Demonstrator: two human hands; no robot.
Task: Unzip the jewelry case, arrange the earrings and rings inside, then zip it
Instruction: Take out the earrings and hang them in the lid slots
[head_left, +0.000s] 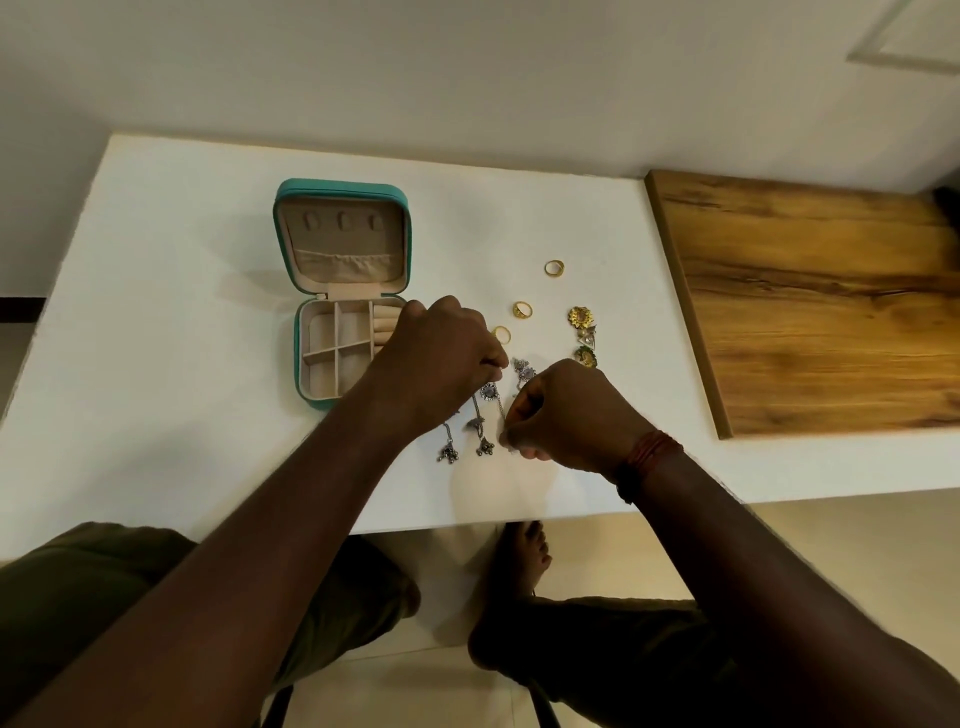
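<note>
**Both hands pinch a silver earring**

The left hand (441, 353) and the right hand (571, 415) pinch a dangling silver earring (488, 391). Just left of the fingers, the teal jewelry case (343, 291) lies unzipped, holding beige ring rolls (384, 325). Beyond them lie gold rings (522, 309).

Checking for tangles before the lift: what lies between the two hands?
In the head view, silver dangle earrings lie between the left hand and the right hand; both hands pinch them.

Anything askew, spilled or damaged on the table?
Nothing stands out. The teal jewelry case lies open and intact; gold rings and flower earrings lie loose on the table beside it. The left hand and right hand pinch a silver earring.
</note>
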